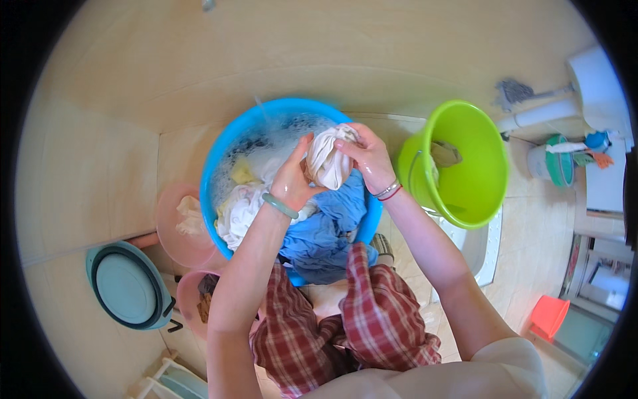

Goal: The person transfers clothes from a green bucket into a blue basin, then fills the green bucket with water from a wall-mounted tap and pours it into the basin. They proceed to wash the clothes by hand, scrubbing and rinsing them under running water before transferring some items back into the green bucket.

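Note:
Between my two hands is a bunched, wet white cloth (327,159), held up above the blue tub (211,166). My left hand (292,178) cups its left side with the fingers curved against it. On the right, my right hand (369,157) grips the cloth, thumb pressed on its front. Beneath them the tub holds blue fabric (325,233), white garments (242,211) and a bit of yellow cloth (243,171). Sudsy water (282,136) fills its far part, where a thin stream of water (262,110) runs in.
A lime-green bucket (488,166) with some cloth inside stands at the right, by a white squat pan (490,256). Pink basins (174,229) with cloth sit at the left, near a folded grey-blue basin (126,286) against the wall. A red bin (549,318) is far right.

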